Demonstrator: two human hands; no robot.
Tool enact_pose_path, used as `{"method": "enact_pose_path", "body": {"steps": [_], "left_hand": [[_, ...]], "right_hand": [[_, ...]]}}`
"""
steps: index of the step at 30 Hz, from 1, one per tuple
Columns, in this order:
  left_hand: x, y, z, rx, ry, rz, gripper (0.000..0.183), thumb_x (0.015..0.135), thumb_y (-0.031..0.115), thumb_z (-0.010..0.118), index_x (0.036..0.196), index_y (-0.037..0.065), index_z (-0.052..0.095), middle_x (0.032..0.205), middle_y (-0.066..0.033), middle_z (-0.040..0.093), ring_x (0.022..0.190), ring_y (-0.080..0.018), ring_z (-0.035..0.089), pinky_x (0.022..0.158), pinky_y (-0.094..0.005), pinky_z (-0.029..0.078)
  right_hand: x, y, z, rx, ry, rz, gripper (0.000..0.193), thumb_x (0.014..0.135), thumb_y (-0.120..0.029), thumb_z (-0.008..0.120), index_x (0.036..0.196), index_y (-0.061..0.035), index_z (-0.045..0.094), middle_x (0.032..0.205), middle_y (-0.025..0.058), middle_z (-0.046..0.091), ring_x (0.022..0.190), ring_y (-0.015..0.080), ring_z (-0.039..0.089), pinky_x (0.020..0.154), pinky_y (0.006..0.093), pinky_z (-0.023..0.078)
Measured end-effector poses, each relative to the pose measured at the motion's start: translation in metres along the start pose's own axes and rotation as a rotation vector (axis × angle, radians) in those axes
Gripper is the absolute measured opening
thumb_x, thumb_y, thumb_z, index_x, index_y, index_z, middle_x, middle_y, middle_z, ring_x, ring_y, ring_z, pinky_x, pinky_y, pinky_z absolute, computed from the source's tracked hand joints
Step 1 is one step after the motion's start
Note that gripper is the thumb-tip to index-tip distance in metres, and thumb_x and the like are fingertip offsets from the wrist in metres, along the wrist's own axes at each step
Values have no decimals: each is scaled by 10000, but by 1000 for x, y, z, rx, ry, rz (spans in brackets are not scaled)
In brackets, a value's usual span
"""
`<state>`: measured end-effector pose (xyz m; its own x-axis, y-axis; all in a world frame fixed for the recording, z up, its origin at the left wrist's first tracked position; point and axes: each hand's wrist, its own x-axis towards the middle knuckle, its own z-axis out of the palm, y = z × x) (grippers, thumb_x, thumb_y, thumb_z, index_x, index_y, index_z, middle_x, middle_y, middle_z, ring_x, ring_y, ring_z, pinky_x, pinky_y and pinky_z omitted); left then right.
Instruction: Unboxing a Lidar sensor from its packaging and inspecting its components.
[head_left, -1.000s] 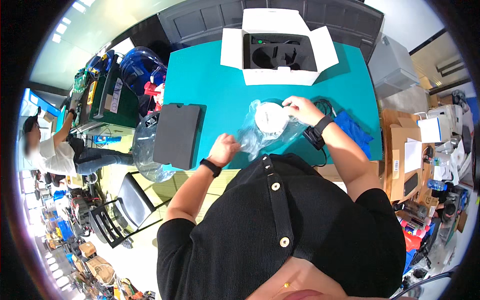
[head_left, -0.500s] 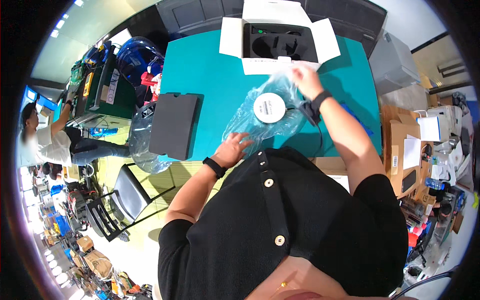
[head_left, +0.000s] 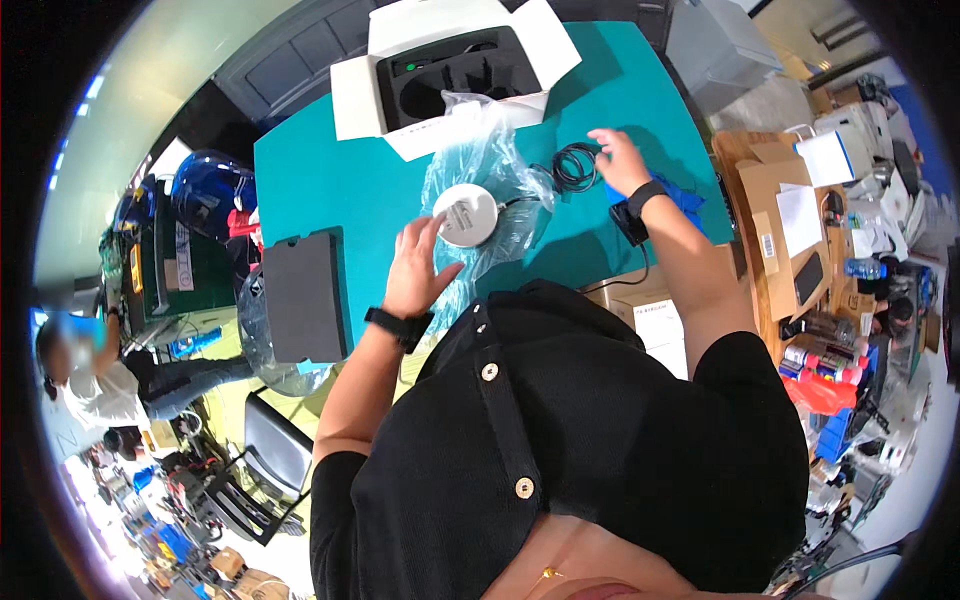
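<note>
A white round disc-shaped device (head_left: 467, 217) with a printed face lies on a crumpled clear plastic bag (head_left: 480, 145) on the green table. My left hand (head_left: 415, 275) is open, thumb spread away, its fingertips at the disc's left edge. Beside the bag, on the right, lies a coiled black cable (head_left: 573, 168); a short lead runs toward it from the disc. Just right of the coil is my right hand (head_left: 622, 165), open, fingers apart and holding nothing. A black object (head_left: 628, 224) with a cable sits by my right wrist, partly hidden.
At the far side stands an open white box (head_left: 410, 140) with a cut-out black foam insert (head_left: 460, 80). A dark grey slab (head_left: 302, 300) lies at the table's left edge. Something blue (head_left: 685, 203) is under my right wrist. Another person (head_left: 105, 390) is at far left, near a chair (head_left: 275, 450).
My right hand has left the plastic bag's far end and moved right, to the cable coil. My left hand has moved up to the disc's edge. The whole view has shifted.
</note>
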<state>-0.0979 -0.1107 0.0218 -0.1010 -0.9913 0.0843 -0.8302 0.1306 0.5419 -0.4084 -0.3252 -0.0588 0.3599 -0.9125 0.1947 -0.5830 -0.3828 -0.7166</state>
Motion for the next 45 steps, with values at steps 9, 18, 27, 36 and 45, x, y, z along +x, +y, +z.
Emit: {"method": "enact_pose_path", "body": {"steps": [9, 18, 27, 36, 45], "left_hand": [[66, 20, 44, 391, -220, -170, 1109, 511, 346, 817, 1377, 81, 176, 1335, -255, 274, 1238, -413, 264, 1024, -468, 275], [41, -33, 70, 9, 83, -179, 1100, 555, 226, 813, 1353, -50, 108, 1294, -262, 315, 1206, -406, 305, 1016, -440, 262], [8, -83, 71, -734, 17, -635, 728, 800, 175, 636, 1356, -23, 209, 1271, -191, 424, 1096, -247, 466, 839, -327, 431], [31, -57, 43, -1355, -210, -855, 744, 740, 292, 708, 1290, -7, 305, 1235, -139, 454, 1104, -266, 475, 868, -405, 427], [47, -28, 8, -1772, -144, -431, 735, 764, 441, 612, 1300, 25, 330, 1237, -158, 476, 1005, -322, 566, 798, -419, 529]], "right_hand": [[-48, -26, 7, -521, -335, 245, 422, 685, -281, 665, 1069, -122, 593, 1190, 187, 481, 1118, 349, 431, 919, 445, 375], [-27, -113, 70, 177, -182, -357, 505, 623, -246, 720, 1068, -100, 533, 1042, 160, 535, 944, 346, 520, 817, 417, 434], [-28, -151, 123, -349, -480, -431, 1013, 507, -290, 800, 1365, -172, 274, 1333, 210, 313, 1233, 360, 309, 961, 480, 326], [-17, -169, 106, -125, -280, -476, 941, 531, -286, 742, 1345, -137, 294, 1193, 201, 423, 1119, 373, 408, 895, 482, 371], [3, -121, -25, 218, 340, -213, 479, 716, -286, 704, 1101, -58, 534, 1015, 145, 589, 951, 273, 573, 830, 371, 457]]}}
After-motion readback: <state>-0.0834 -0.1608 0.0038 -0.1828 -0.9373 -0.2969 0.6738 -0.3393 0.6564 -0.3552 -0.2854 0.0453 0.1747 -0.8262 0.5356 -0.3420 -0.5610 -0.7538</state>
